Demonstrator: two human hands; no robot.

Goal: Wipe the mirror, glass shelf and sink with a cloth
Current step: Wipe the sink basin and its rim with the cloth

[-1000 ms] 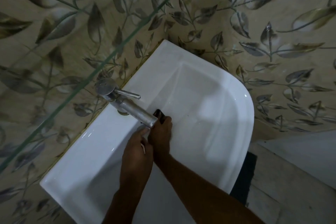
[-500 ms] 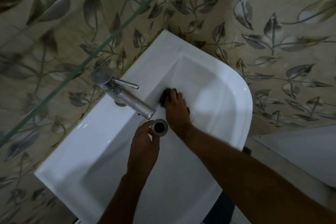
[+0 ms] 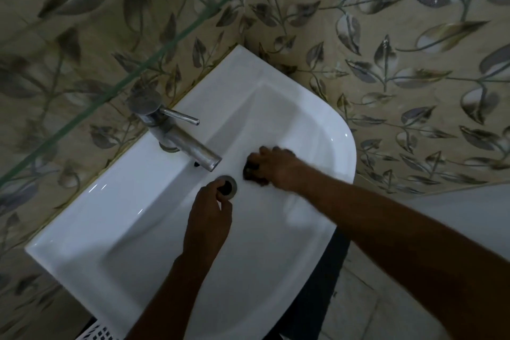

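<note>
A glass shelf [image 3: 132,74] cuts across the frame from nine o'clock up toward twelve, its green edge running over leaf-patterned wall tiles [image 3: 386,36]. Below it, a white sink [image 3: 116,218] sits against the wall, its rounded front pointing to three o'clock. A steel tap [image 3: 176,132] stands on the sink's back ledge at about ten o'clock from the drain, its lever pointing right and its spout reaching down over the bowl.

My left hand [image 3: 207,218] comes up from six o'clock and rests at the drain [image 3: 227,184] in the middle of the bowl, fingers curled loosely at the metal ring. I cannot tell whether that grip closes on anything; the fingertips cover the near edge of the ring.

At two o'clock from the drain, my right hand [image 3: 276,165] presses a dark cloth [image 3: 251,170] against the bowl's inner wall, just beside the drain and to the right of the spout's tip. My grip there is closed over the cloth, fingers bent round it so that only a bunched dark edge shows on the hand's left side. The forearm stretches away to five o'clock, across the sink's rim.

At the bottom edge, near seven o'clock, a white latticed basket [image 3: 102,332] shows under the sink. Pale floor tiles [image 3: 358,298] lie at five o'clock.
</note>
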